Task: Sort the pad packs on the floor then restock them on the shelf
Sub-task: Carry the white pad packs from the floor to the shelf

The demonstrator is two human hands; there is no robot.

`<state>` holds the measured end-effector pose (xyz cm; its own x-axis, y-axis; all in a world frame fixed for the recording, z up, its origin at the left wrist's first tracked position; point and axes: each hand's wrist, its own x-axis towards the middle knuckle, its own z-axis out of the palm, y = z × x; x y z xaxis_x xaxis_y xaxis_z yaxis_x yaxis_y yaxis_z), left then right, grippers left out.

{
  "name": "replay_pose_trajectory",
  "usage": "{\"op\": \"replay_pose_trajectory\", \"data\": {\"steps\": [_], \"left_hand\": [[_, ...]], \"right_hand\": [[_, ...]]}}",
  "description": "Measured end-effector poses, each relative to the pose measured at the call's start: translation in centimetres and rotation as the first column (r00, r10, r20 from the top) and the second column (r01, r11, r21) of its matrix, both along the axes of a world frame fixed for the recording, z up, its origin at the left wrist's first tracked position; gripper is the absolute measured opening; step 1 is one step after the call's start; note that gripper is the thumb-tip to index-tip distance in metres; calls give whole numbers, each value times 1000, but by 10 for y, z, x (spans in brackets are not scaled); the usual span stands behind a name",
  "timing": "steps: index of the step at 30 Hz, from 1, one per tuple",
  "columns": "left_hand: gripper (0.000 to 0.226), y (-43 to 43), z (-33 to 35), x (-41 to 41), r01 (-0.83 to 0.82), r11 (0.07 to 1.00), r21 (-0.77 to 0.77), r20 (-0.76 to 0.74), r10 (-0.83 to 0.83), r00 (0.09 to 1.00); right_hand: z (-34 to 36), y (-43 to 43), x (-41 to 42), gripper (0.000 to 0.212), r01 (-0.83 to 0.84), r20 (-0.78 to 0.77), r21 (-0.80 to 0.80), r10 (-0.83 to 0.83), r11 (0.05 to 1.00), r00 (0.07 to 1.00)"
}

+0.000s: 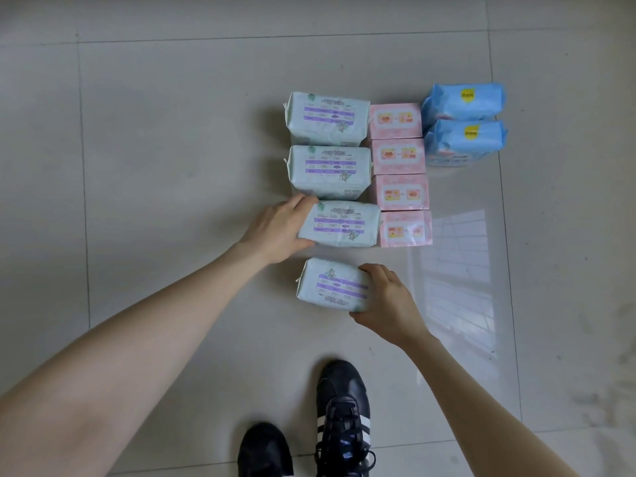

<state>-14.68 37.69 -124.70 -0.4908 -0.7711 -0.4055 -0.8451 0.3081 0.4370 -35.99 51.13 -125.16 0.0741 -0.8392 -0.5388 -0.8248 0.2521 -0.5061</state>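
Gripping two green packs (pixel 339 224), left hand (pixel 278 232) and right hand (pixel 387 301)

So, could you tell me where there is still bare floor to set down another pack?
Bare tile lies nearer than the blue packs, right of the pink column, and left of the green column. Pink and green columns sit crowded together, both hands on green packs.

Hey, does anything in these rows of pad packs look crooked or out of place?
Yes. The nearest green pack, under the right hand, sits tilted with its print flipped against the three beyond. The third green pack, touched by the left hand, sits shifted right.
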Motion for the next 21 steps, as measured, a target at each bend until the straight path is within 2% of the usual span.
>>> {"op": "replay_pose_trajectory", "data": {"steps": [7,12,21], "left_hand": [[67,14,9,10,-120,992,46,-54,123,991],[60,24,27,23,-181,983,26,-7,181,983],[58,35,98,48,-288,957,33,0,289,957]], "right_hand": [[20,3,-5,66,104,53,66,-108,992,993],[45,12,-5,66,165,86,111,-175,980,981],[124,11,0,66,261,130,182,-286,948,949]]}}
